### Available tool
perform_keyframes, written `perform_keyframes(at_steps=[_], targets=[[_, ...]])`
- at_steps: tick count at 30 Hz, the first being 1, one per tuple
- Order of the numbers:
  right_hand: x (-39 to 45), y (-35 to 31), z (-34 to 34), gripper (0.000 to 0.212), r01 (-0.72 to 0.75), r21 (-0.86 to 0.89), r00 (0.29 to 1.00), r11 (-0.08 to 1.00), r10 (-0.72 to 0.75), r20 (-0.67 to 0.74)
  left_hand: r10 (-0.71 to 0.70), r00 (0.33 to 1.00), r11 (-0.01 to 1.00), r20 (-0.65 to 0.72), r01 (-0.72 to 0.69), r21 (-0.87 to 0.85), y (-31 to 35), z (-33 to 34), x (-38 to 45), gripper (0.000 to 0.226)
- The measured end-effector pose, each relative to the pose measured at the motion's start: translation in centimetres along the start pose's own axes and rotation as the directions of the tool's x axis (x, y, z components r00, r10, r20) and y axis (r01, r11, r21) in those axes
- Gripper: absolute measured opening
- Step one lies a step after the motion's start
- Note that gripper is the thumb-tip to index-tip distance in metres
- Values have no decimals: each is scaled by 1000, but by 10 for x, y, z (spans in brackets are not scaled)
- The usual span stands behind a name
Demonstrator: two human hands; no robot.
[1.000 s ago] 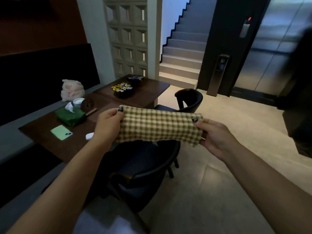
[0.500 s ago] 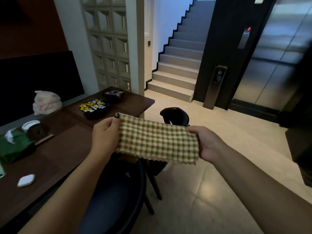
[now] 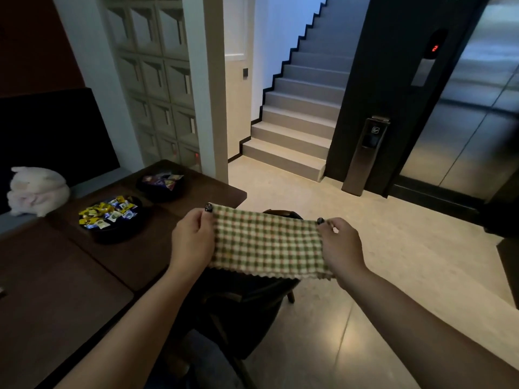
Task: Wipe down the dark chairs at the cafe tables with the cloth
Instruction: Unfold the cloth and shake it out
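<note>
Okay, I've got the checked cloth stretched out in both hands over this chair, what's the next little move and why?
Probably lower the checked cloth onto the dark chair just beneath it. The left hand and right hand each pinch an end and hold it taut in the air, so it touches nothing yet. Letting one grip go would free a hand to wipe.

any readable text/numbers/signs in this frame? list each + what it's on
"2": red lit digit on the elevator floor display, dark wall panel left of the metal doors.
Pictogram, not text: small white symbol on the standing metal post by the elevator; too small to identify.
Candy wrappers in the near bowl and the far bowl: print too small and blurred to read.
Checked cloth, held by the left hand and right hand: no text.
</note>
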State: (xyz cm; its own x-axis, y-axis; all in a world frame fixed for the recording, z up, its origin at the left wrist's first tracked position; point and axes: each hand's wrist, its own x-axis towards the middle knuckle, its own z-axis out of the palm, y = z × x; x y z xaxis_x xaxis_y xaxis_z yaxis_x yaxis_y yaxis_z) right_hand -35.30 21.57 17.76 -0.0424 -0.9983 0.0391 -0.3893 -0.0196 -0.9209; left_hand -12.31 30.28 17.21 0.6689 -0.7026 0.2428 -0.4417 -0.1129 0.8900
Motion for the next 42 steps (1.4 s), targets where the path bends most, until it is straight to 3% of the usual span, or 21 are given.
perform_keyframes(at_steps=[5, 9, 17, 25, 35, 42], targets=[[90, 14, 14, 21, 67, -53, 997, 996, -65, 42, -69, 997, 997, -27, 70, 19, -8, 57, 48, 27], [185, 23, 35, 22, 147, -70, 976, 987, -134, 170, -148, 980, 987, -131, 155, 48, -18, 116, 88, 28], [325, 19, 97, 13, 372, -107, 835, 922, -283, 472, -324, 879, 925, -350, 372, 78, -35, 180, 133, 29], [373, 20, 227, 13, 562, -81, 639, 823, -369, 675, -369, 773, 864, -516, 490, 117, -102, 173, 186, 22], [430, 32, 383, 15, 617, -117, 557, 779, -327, 763, -512, 678, 748, -527, 654, 114, -207, 179, 273, 13], [452, 62, 466, 22, 583, -108, 536, 805, -281, 796, -548, 613, 703, -569, 706, 82, -268, 190, 308, 10]])
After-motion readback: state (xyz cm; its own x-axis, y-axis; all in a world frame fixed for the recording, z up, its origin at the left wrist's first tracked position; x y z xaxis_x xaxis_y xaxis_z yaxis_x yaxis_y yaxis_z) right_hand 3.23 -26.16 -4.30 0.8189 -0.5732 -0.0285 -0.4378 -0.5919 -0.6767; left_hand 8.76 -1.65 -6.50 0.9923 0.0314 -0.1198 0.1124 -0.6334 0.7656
